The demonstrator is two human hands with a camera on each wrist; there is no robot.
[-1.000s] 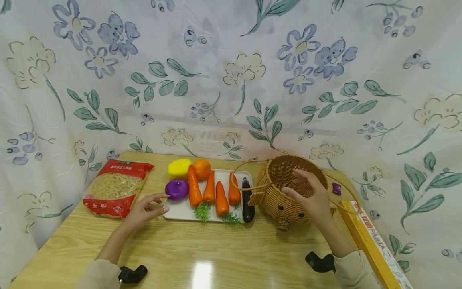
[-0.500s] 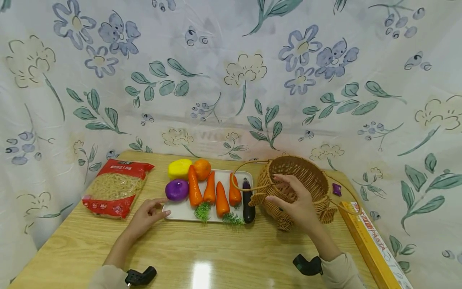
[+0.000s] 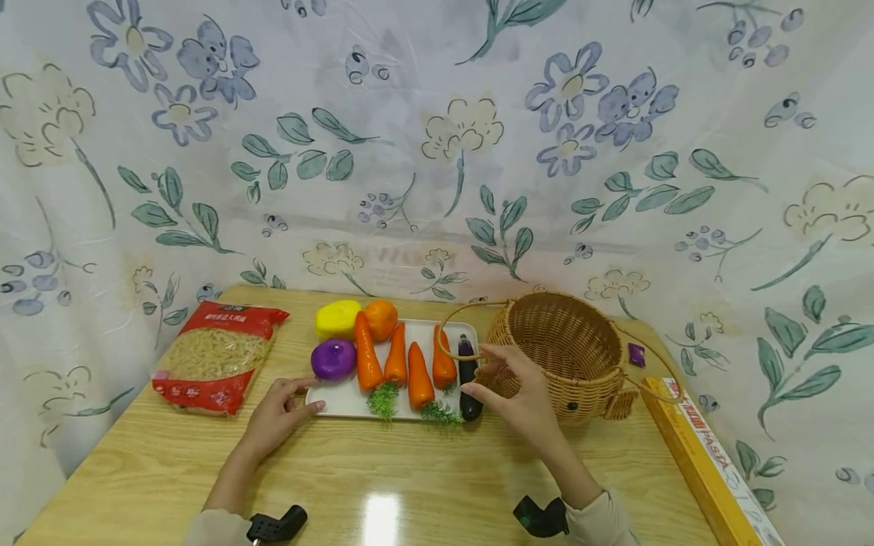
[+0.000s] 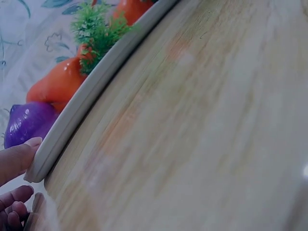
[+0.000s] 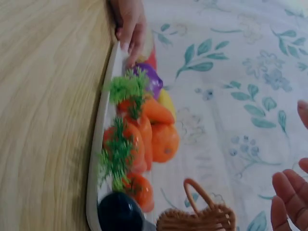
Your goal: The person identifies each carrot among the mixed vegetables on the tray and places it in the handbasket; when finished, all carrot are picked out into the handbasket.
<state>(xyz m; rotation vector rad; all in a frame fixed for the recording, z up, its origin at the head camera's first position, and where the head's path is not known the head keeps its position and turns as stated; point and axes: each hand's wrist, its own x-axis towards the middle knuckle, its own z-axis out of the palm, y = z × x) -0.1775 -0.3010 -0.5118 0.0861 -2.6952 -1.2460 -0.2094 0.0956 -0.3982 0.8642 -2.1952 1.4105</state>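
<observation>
A white tray (image 3: 334, 400) carries several carrots (image 3: 421, 379), an eggplant (image 3: 468, 383), a purple onion (image 3: 334, 359), an orange (image 3: 381, 318) and a yellow vegetable or fruit (image 3: 337, 319) of unclear kind. My left hand (image 3: 273, 417) holds the tray's left end, thumb at the rim and fingers curled lower, as the left wrist view shows. Over the tray's right end, beside the eggplant, hovers my right hand (image 3: 522, 394), thumb and fingers spread apart. In the right wrist view its fingers (image 5: 291, 192) hold nothing. It covers part of the basket's front.
A wicker basket (image 3: 594, 390) with an animal face stands right of the tray; its loop handle (image 3: 471, 305) overhangs the eggplant side. A red pasta bag (image 3: 215, 356) lies left. At right are a yellow pasta box (image 3: 703, 459) and a small purple packet (image 3: 636, 355). Floral cloth hangs behind.
My right hand has moved left, from over the basket to the tray's right end. The left hand has shifted slightly nearer and taken hold of the tray's left end. The tray stays put.
</observation>
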